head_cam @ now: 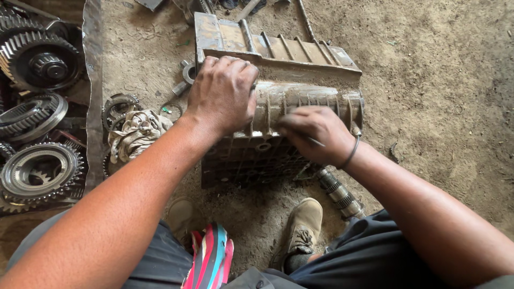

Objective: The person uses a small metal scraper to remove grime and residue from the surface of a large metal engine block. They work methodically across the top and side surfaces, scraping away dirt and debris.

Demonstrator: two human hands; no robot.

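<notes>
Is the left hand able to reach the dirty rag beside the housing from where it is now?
Probably yes. The left hand rests on the metal housing, and the rag lies uncovered on the dirt just beside its forearm, with nothing between them.

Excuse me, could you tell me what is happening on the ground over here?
A person crouches over a ribbed metal housing lying on the dirt floor. The left hand presses flat on top of it, while the right hand pinches a thin tool against its side. A splined shaft sticks out beneath the right wrist. Large gears lie in a tray at the left, with a crumpled rag beside them.
</notes>
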